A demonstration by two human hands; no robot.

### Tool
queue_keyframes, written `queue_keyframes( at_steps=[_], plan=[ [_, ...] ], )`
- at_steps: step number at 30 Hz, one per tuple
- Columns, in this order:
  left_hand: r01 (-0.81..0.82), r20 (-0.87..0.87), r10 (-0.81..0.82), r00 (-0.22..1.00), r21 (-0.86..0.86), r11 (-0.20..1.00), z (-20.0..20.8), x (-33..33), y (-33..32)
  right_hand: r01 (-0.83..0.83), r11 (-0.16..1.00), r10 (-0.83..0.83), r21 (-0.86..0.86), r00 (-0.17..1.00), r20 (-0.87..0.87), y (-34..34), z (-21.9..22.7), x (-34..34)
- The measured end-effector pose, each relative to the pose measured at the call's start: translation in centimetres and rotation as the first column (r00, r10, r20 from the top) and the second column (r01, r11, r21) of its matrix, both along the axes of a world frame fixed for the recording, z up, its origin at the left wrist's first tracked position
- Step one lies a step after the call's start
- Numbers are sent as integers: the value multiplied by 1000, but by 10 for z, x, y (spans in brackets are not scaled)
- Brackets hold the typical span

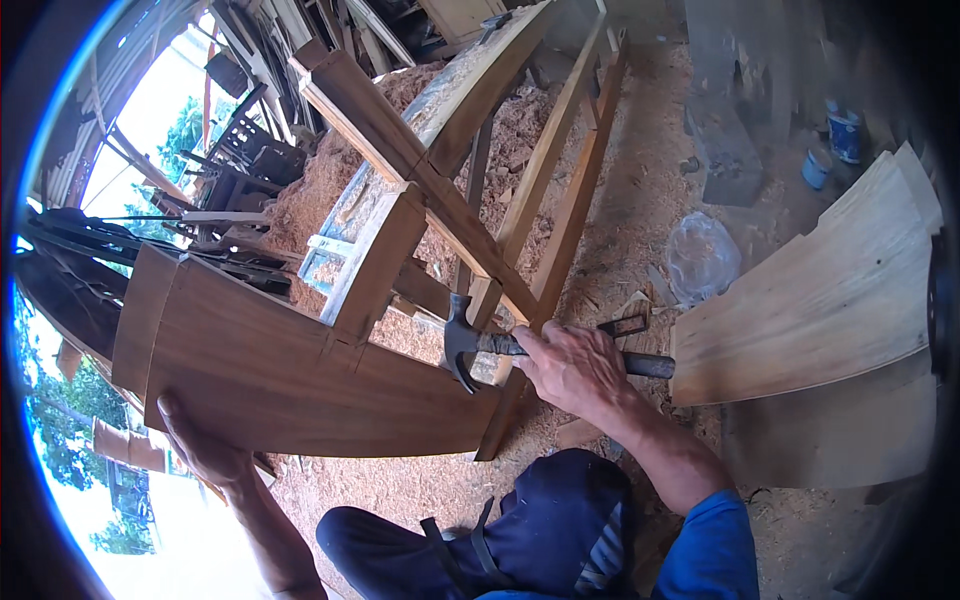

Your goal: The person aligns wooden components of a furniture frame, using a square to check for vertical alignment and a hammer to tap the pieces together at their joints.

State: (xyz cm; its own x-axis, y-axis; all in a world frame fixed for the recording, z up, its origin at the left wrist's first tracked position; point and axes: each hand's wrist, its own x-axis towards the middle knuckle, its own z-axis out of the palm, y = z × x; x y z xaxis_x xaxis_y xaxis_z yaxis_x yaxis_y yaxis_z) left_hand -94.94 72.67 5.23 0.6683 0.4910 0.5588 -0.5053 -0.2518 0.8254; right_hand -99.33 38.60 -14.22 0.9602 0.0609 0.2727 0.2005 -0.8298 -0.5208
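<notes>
My right hand (580, 372) is closed around the handle of a claw hammer (462, 342). The hammer lies level, its metal head to the left above the narrow right end of a wide brown wooden panel (290, 385). Whether the head touches the wood I cannot tell. At the panel's lower left edge my left hand (208, 452) grips it, thumb on the face and fingers hidden underneath. A short wooden block (380, 265) stands against the panel's far edge. Beyond it a long wooden beam (430, 190) slants down to the right, meeting the panel's right end.
Long wooden rails (545, 190) run away from me over a shaving-covered floor. A workbench (470, 90) stands at the back. Curved pale panels (820, 290) lie at right, near a plastic bag (702, 258) and blue cans (843, 133). Scrap wood (250, 150) is piled far left.
</notes>
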Motion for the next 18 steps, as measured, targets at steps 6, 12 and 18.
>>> queue_keyframes(
  at_steps=[6,12,18],
  plan=[
    [183,99,-193,976,96,978,2,7,24,-123,827,133,548,991,22,13,-64,-4],
    [-99,48,93,994,130,987,3,4,4,-157,695,326,701,939,-112,37,-113,-17],
    [-314,154,274,949,402,860,-7,10,12,-291,515,330,806,935,127,37,-129,-15]
  ],
)
